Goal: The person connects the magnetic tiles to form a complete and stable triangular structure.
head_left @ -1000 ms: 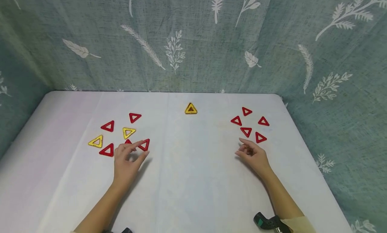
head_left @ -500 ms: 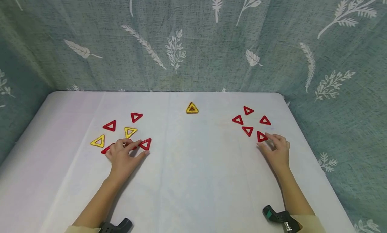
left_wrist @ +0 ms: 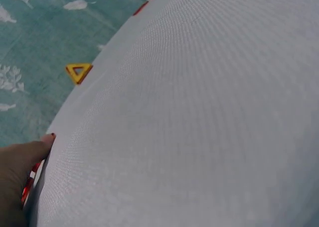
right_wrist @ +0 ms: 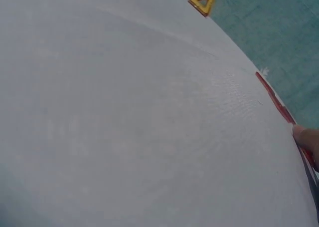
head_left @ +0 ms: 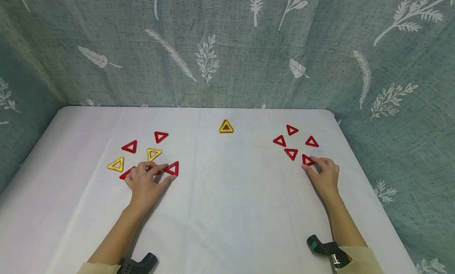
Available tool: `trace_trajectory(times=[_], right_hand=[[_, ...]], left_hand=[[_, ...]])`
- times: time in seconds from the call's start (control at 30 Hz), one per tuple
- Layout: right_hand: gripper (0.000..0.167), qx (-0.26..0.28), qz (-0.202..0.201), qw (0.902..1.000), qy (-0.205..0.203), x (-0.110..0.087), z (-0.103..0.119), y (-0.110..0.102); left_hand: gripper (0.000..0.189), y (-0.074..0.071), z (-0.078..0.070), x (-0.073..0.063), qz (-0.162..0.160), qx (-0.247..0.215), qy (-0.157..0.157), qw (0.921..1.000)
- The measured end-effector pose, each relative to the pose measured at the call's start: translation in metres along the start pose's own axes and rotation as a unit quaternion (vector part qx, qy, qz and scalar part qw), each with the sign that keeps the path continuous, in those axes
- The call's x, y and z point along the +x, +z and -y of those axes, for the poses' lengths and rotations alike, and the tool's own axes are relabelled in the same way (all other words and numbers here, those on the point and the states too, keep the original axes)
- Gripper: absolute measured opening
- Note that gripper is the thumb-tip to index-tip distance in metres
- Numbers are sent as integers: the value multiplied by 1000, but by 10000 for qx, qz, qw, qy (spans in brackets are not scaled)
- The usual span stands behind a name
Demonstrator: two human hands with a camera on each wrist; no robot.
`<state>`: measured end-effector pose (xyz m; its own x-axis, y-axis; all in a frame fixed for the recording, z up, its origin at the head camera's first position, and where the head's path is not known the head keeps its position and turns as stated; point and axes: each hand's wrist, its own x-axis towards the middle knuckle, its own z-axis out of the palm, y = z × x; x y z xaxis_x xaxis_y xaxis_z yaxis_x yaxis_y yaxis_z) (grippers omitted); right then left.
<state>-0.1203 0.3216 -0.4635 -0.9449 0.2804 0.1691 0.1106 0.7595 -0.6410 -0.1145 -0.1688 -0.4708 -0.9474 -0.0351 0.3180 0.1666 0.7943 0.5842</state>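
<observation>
In the head view, my left hand [head_left: 145, 187] has its index fingertip and thumb at the edges of a flat red triangle frame [head_left: 175, 168], pinching it on the table. Its other fingers cover part of more red triangles, one showing at the left [head_left: 126, 174]. On the right side, my right hand [head_left: 324, 177] pinches another red triangle frame [head_left: 306, 160] between thumb and index finger. The left wrist view catches only the thumb side of the left hand [left_wrist: 20, 162]. Just a bit of the right hand [right_wrist: 308, 139] enters the right wrist view.
Two yellow triangles [head_left: 154, 154] and more red triangles [head_left: 130, 146] lie around the left hand. Several red triangles [head_left: 291, 154] lie beyond the right hand. A yellow triangle piece [head_left: 226, 127] sits at the back middle of the white table [head_left: 227, 210], before a green leaf-patterned cloth [head_left: 234, 68].
My right hand has moved right to the nearest red triangle and its fingers have closed in on it. My left hand has shifted slightly left, its fingers spreading over nearby triangles.
</observation>
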Motion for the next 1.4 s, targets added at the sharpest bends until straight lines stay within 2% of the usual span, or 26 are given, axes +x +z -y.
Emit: trace_trajectory(times=[0.2, 0.47, 0.73, 0.87, 0.97, 1.17, 1.4], right_hand=[[47, -11, 89, 9998, 188, -11, 3, -1], [48, -7, -89, 9996, 278, -30, 10, 4], [44, 80, -19, 9995, -292, -48, 22, 16], [43, 125, 73, 9990, -430, -53, 30, 21], [43, 146, 192, 9985, -491, -56, 37, 25], [41, 246, 378, 9958, -795, -61, 51, 34], [40, 372, 546, 9922, -1060, -64, 65, 45]], left_hand=[[37, -1, 0, -1, 161, 45, 175, 9997], [34, -2, -1, -2, 282, -63, 431, 9987], [34, -2, -5, -3, 376, 91, 724, 9966], [35, -2, -6, -5, 331, 180, 847, 9957], [34, 0, -8, -6, 322, 117, 892, 9954], [33, 5, -14, -7, 522, -56, 1080, 9928], [32, 9, -20, -7, 669, -156, 957, 9930]])
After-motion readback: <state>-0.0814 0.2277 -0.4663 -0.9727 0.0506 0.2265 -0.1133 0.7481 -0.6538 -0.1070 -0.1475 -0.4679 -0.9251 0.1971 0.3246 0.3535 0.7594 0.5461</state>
